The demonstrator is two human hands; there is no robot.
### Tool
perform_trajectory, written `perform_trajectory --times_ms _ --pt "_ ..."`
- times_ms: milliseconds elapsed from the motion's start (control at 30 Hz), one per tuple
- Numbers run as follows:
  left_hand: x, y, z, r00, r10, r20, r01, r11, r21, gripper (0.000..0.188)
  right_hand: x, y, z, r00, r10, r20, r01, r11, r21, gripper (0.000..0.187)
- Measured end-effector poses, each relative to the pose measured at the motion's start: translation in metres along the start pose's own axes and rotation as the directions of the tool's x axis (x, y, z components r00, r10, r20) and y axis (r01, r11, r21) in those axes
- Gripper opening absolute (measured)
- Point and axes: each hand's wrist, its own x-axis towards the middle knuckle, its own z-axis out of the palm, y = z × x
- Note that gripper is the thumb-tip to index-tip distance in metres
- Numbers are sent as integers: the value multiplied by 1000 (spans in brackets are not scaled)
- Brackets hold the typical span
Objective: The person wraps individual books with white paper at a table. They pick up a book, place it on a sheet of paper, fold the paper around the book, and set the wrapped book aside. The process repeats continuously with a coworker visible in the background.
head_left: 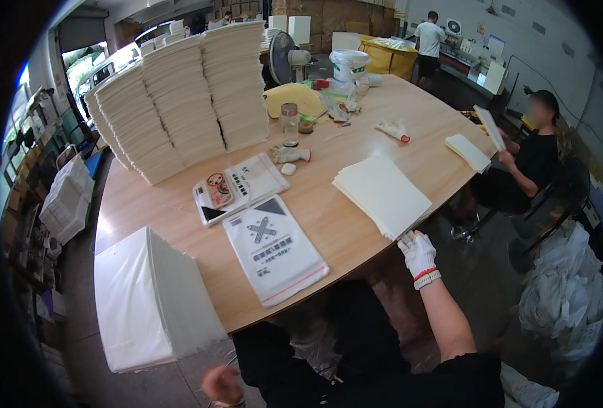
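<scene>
My right hand [418,253] wears a white glove with a red band at the cuff. Its fingers are curled at the near corner of a fanned stack of white sheets [383,194], by the table's front edge, and seem to pinch that corner. Low in the view, beside my dark-clothed legs, my bare left hand [222,384] hangs off the table; it is smeared by motion and its fingers do not show clearly. Left of the sheets lie a printed plastic packet [275,250] and a second packet [264,175] with a patterned phone-sized thing [220,190] on top.
Tall white stacks [199,88] stand at the back left, and another white stack [138,292] at the near left corner. A jar [289,122], loose gloves [391,130], a bucket [349,64] and a fan [284,58] are farther back. A seated person [536,146] holds white sheets at right.
</scene>
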Motion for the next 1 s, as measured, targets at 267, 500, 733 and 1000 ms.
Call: perform_trajectory --times_ms 267,500,733,1000 --pt "31 -12 115 819 -161 551 275 953 -131 12 10 -19 15 971 234 -38 -233 972 38 14" --pt "40 -40 164 760 -179 625 114 983 144 21 9 -33 25 961 276 -28 -272 957 99 21" --pt "34 -74 200 704 -180 687 -316 787 530 14 47 -56 54 961 277 22 -254 909 -330 14" --pt "40 -107 215 772 -204 602 -208 813 544 8 -43 -62 43 905 42 423 184 858 -479 26"
